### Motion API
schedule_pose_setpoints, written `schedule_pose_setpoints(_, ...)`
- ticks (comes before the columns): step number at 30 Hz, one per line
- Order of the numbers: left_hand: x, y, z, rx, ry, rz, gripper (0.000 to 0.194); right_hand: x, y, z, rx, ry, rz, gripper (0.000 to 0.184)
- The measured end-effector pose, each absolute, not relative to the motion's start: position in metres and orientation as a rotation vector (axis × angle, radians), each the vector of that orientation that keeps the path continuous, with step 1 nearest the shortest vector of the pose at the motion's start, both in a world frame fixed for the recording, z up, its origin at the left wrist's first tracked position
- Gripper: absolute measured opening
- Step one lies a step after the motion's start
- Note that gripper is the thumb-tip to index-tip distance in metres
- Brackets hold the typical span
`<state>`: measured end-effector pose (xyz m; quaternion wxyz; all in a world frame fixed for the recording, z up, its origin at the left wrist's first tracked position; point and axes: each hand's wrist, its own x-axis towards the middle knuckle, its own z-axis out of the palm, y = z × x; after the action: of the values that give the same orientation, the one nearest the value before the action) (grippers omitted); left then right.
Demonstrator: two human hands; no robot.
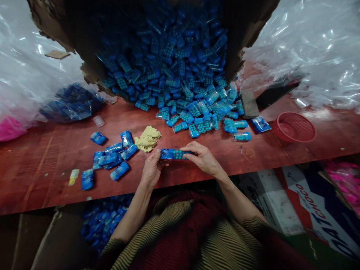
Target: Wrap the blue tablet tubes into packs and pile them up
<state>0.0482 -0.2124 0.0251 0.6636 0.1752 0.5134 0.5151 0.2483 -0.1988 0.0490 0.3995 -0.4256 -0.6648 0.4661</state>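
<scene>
Your left hand (pixel 151 168) pinched a glossy blue printed plastic sleeve (pixel 167 154) while your right hand (pixel 204 160) held the adjoining clear plastic bottle of turquoise beads (pixel 178 154), over the red table (pixel 62 150) toward its near edge.

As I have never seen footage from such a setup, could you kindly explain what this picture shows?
No machine here: these are a person's bare hands, seen by a camera worn on the head, looking forward and down. The left hand and right hand hold a small container of turquoise beads between them, its left part covered in shiny blue. On the red table, blue packets lie to the left; farther back, many similar containers spread out from a torn cardboard box. A red basket stands at the right.
</scene>
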Motion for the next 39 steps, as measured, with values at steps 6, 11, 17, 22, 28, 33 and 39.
schedule_pose_setpoints(6, 0.058, -0.211, 0.022, 0.457, 1.225, 1.275, 0.024, 0.228, -0.204, 0.031, -1.233, -1.412, 1.346, 0.024)
schedule_pose_setpoints(11, 0.07, -0.209, 0.027, 0.259, 1.09, 1.204, 0.03, 0.204, -0.218, 0.016, -1.337, -1.369, 1.097, 0.019)
schedule_pose_setpoints(17, 0.061, -0.207, 0.025, 0.111, 1.051, 1.036, 0.011, 0.209, -0.214, 0.015, -1.078, -1.257, 1.553, 0.023)
schedule_pose_setpoints(22, 0.051, -0.204, 0.018, 0.209, 0.887, 0.932, 0.017, 0.219, -0.203, 0.015, -0.979, -1.17, 1.682, 0.056)
schedule_pose_setpoints(28, 0.051, -0.202, 0.028, 0.247, 0.818, 0.792, 0.024, 0.23, -0.197, 0.029, -0.736, -1.446, 1.792, 0.077)
schedule_pose_setpoints(33, 0.057, -0.203, 0.038, 0.274, 0.763, 0.762, 0.02, 0.231, -0.2, 0.032, -0.743, -1.402, 1.899, 0.077)
schedule_pose_setpoints(39, 0.072, -0.215, 0.043, 0.203, 0.793, 0.874, 0.022, 0.233, -0.199, 0.035, -0.779, -1.359, 1.796, 0.068)
